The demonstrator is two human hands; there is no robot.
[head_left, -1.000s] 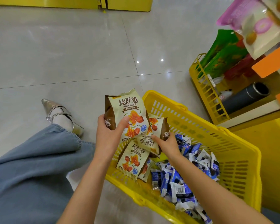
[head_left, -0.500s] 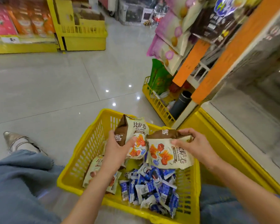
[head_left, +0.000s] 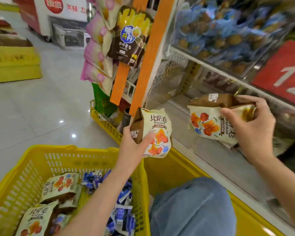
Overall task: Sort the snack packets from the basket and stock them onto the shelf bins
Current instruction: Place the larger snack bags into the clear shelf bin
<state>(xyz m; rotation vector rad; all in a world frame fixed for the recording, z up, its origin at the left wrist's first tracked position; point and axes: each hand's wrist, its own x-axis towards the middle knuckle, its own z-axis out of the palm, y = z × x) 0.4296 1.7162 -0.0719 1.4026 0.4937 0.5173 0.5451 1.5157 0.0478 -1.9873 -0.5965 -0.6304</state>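
My right hand (head_left: 252, 132) pinches one packet (head_left: 209, 123) at the low shelf (head_left: 179, 104); my left hand (head_left: 134, 145) grips a second packet (head_left: 153, 132). Best laid flat, label forward, well inside.

Your left hand (head_left: 134, 147) holds one cream-and-brown packet (head_left: 153, 132) upright in the middle of the view, its printed front toward you. At 3 o'clock from it, your right hand (head_left: 252, 132) grips a second packet (head_left: 209, 123) of the same kind, turned on its side above the lower shelf ledge (head_left: 211, 167). At 7 o'clock stands the yellow basket (head_left: 41, 150); inside lie two more cream packets (head_left: 60, 186), flat, beside a heap of small blue-white packets (head_left: 121, 217).
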